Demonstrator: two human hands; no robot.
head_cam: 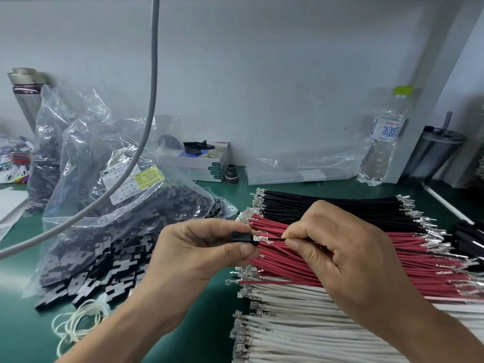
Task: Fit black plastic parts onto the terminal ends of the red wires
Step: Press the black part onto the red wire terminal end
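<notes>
My left hand (199, 255) pinches a small black plastic part (241, 237) between thumb and fingers. My right hand (340, 247) pinches a thin dark wire (278, 240) just behind its metal terminal (262, 238). The terminal's tip sits at the opening of the black part. Both hands hover over the left end of a stack of red wires (419, 273), whose silver terminals stick out on both sides.
Black wires (327, 208) lie behind the red stack and white wires (301, 326) in front. At left an open clear bag (117, 205) spills black plastic parts (86, 284). A grey cable (146, 127) hangs across. A water bottle (382, 142) and tumbler (432, 153) stand at back right.
</notes>
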